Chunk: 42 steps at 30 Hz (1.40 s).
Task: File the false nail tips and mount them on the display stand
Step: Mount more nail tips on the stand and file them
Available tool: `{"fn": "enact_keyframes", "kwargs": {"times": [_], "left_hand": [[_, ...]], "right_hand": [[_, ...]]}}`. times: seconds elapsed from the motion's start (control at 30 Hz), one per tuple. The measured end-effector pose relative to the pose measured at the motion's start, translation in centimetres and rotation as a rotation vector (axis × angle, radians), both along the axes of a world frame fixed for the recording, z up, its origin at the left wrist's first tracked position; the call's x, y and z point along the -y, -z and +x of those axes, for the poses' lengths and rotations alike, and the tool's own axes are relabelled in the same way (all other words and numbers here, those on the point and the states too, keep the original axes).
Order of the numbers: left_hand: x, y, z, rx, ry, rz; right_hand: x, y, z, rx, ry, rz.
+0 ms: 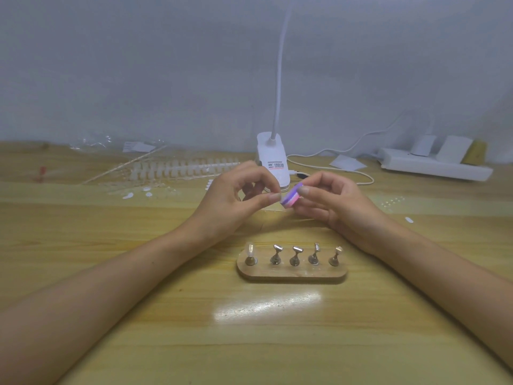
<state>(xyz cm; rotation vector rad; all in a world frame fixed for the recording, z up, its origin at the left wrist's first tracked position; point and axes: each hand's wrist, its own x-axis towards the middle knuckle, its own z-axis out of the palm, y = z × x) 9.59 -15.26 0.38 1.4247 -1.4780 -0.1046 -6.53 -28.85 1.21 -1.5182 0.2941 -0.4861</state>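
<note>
Right hand [333, 202] pinches purple-pink file [291, 196]; left hand [236, 200] fingertips pinched against it, contents unclear. Stand [291, 277] between forearms, one nail tip [250, 250] on leftmost peg [250, 260].

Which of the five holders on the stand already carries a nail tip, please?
The leftmost holder: a pale tip sits on it; the other four show bare metal.

Lamp neck [280, 65] cut off above, label [275, 165] unreadable, left hand [236, 202] perhaps hiding nail tip
</note>
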Motion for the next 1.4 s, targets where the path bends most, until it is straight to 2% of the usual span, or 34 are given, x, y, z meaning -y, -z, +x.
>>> {"fn": "enact_keyframes", "kwargs": {"times": [0.1, 0.23, 0.33, 0.43, 0.57, 0.67, 0.77, 0.9, 1.0, 1.1, 1.23, 1.33, 1.4], "left_hand": [[-0.03, -0.05, -0.04, 0.007, 0.003, -0.005], [0.04, -0.06, 0.00, 0.004, 0.017, -0.003], [0.04, -0.06, -0.04, 0.004, 0.017, 0.001], [0.10, -0.01, 0.01, -0.005, 0.022, 0.007], [0.12, -0.08, 0.15, -0.038, 0.010, -0.003], [0.09, -0.06, -0.03, -0.019, 0.040, 0.012], [0.08, -0.03, 0.16, -0.048, 0.016, -0.015], [0.19, 0.04, 0.10, -0.034, 0.027, -0.003], [0.19, 0.07, 0.18, -0.044, 0.020, -0.016], [0.17, 0.05, 0.11, -0.040, 0.027, -0.005], [0.18, 0.02, 0.09, -0.047, 0.031, -0.006], [0.17, 0.01, 0.04, -0.040, 0.036, 0.002], [0.17, 0.00, 0.03, -0.038, 0.034, -0.006]], "right_hand": [[-0.11, -0.06, -0.08, -0.054, -0.090, -0.060], [0.08, -0.08, 0.00, 0.010, 0.020, 0.029], [-0.13, -0.10, -0.03, -0.039, -0.084, -0.043], [0.09, 0.08, -0.04, 0.017, 0.024, 0.009], [-0.05, 0.20, -0.05, 0.010, -0.105, -0.030], [0.31, 0.18, -0.09, 0.059, 0.020, 0.042], [0.02, 0.17, -0.10, -0.015, -0.126, -0.038], [0.29, 0.26, -0.01, 0.051, 0.032, 0.057], [0.11, 0.16, -0.13, 0.014, -0.125, -0.005], [0.33, 0.26, 0.01, 0.069, 0.006, 0.069], [0.30, 0.44, 0.09, 0.033, -0.116, 0.012], [0.44, 0.39, 0.08, 0.072, 0.007, 0.060], [0.28, 0.28, -0.01, 0.040, -0.102, 0.027]]}}
